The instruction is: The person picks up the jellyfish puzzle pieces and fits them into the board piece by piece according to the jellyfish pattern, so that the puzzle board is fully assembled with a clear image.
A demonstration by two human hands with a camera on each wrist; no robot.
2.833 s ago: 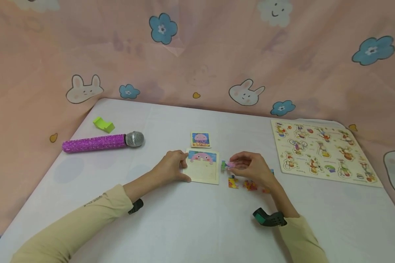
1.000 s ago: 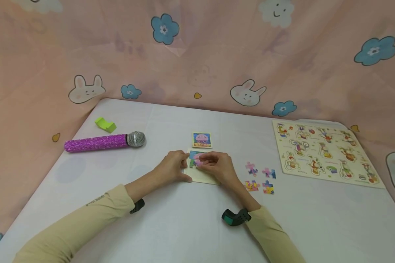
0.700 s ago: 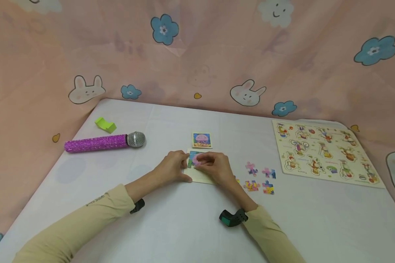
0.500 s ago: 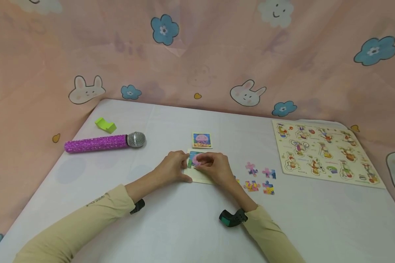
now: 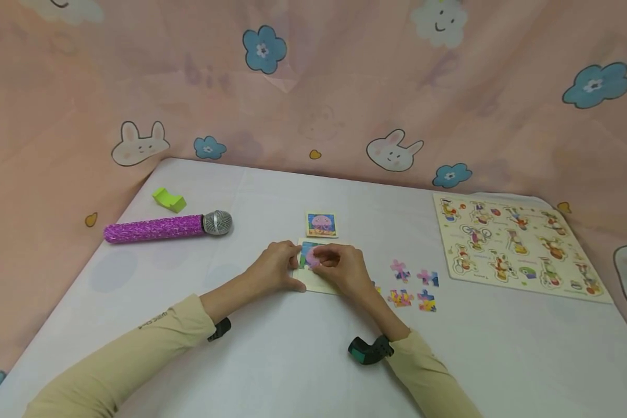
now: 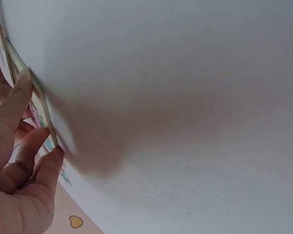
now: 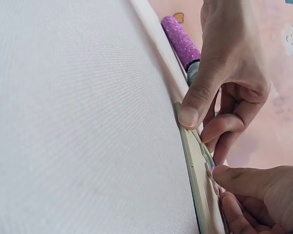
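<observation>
My left hand (image 5: pixel 276 270) holds the left edge of a small pale puzzle tray (image 5: pixel 316 283); in the left wrist view its thumb (image 6: pixel 23 83) and fingertips (image 6: pixel 52 150) press at the rim. Over the tray, my right hand (image 5: pixel 345 270) pinches a pink-and-green jigsaw piece (image 5: pixel 307 262) just below the blue-and-pink upper row. The right wrist view shows the right thumb (image 7: pixel 222 174) low at the tray surface. Part of the tray is hidden behind the right hand. Several loose jigsaw pieces (image 5: pixel 400 298) lie right of it, one partly covered by the right wrist.
A small pink jellyfish picture (image 5: pixel 321 224) lies just behind the tray. A purple glittery microphone (image 5: pixel 154 229) and a green curved block (image 5: pixel 169 200) are at the left. A large picture board (image 5: pixel 446 232) lies at the right.
My right hand has carried the jigsaw piece from right of the tray leftward onto it, then shifted slightly to settle near the upper left. My left hand has stayed at the tray's edge.
</observation>
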